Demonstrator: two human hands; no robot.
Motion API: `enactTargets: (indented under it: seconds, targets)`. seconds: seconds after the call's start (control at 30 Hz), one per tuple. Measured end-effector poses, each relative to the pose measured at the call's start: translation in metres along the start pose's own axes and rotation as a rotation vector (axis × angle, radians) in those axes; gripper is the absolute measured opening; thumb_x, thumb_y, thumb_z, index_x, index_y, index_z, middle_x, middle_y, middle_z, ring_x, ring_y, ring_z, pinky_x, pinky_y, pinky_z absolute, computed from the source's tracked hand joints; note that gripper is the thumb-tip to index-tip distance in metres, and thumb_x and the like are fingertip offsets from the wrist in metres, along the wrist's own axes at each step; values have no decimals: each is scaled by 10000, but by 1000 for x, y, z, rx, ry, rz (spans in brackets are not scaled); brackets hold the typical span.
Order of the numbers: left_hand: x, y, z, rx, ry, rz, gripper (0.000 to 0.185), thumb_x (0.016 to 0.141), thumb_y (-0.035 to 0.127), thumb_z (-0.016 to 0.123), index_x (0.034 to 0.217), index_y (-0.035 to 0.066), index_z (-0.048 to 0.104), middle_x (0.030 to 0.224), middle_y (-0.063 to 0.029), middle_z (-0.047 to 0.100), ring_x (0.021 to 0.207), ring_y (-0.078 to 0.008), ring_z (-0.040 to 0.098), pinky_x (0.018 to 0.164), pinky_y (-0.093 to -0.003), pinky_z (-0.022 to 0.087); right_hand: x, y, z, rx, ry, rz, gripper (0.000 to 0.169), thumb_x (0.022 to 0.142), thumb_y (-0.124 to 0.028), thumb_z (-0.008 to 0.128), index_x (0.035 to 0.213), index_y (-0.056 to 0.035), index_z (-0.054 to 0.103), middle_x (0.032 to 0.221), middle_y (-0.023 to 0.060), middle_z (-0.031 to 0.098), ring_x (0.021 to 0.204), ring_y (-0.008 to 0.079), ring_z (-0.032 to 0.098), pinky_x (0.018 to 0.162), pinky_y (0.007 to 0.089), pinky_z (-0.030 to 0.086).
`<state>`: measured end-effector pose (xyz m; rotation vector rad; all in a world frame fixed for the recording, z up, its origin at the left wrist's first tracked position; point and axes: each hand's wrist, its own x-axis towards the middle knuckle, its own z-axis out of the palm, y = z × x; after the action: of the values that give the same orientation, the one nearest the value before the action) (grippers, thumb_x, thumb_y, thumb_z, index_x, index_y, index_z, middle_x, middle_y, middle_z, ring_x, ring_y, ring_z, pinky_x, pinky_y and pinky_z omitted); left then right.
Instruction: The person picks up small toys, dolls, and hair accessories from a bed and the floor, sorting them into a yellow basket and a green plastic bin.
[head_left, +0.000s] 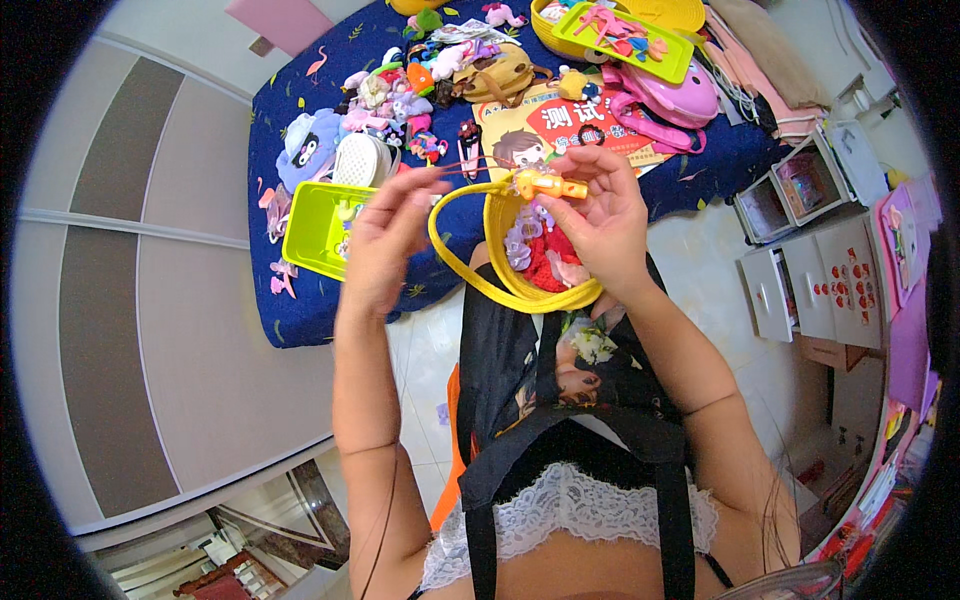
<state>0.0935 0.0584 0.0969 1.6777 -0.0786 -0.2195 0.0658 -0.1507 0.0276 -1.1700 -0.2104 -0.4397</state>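
My right hand (607, 217) holds a small orange-yellow plastic trinket (550, 185) with clear beads between thumb and fingers, above a yellow woven basket (495, 240). A thin reddish cord (480, 163) runs from the trinket to my left hand (390, 232), whose thumb and fingertips pinch its other end. The basket rests at my lap with its yellow handle (442, 240) looping to the left. Inside it lie red knitted material (551, 259), purple flower-shaped pieces (517, 247) and a pale pink piece.
A green tray (300, 225) lies partly behind my left hand. On the dark blue bedspread (442, 274) are plush toys, a brown bag (499, 75), a printed book (525, 112) and a pink bag (679, 97). A second green tray (675, 67) sits at the back right, and drawers (814, 292) stand at right.
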Motion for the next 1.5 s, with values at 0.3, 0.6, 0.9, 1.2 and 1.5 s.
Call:
enactTargets:
  seconds: [0.3, 0.6, 0.9, 1.2, 1.5]
  targets:
    - [9, -18, 48, -134, -171, 18, 331, 860, 126, 647, 1153, 2, 558, 1045, -53, 625, 917, -86, 585, 785, -218, 476, -17, -2, 11, 41, -36, 28, 493, 775, 122, 614, 1205, 3, 403, 1109, 123, 521, 1062, 191, 542, 910, 297, 478]
    - [13, -18, 45, -81, -199, -12, 350, 891, 163, 610, 1200, 4, 565, 1134, -61, 612, 949, -87, 575, 813, -216, 459, -24, 1, 5, 154, -24, 223, 469, 788, 110, 601, 1205, 20, 406, 1152, 129, 506, 1091, 192, 533, 921, 293, 476]
    - [18, -27, 43, -89, -230, 75, 340, 889, 152, 610, 1188, -4, 569, 1136, -70, 612, 973, -93, 571, 837, -221, 451, -25, 5, 9, 110, -44, 240, 469, 795, 86, 618, 1213, 21, 415, 1159, 125, 517, 1084, 178, 541, 899, 282, 485]
    - [12, -27, 24, 84, -189, 62, 287, 933, 135, 517, 1202, 54, 572, 1041, -16, 622, 793, -41, 533, 681, -175, 425, -11, 7, -14, 137, -81, 534, 383, 889, -84, 583, 1242, -6, 457, 1105, 62, 594, 914, 102, 588, 765, 232, 497]
    - [-26, -53, -51, 136, 39, -78, 282, 952, 139, 468, 1200, 67, 582, 891, 32, 597, 597, -7, 367, 509, -157, 297, -2, 2, -58, 368, 150, 516, 261, 940, -112, 471, 1186, -31, 438, 1236, 165, 510, 1123, 253, 527, 934, 373, 458]
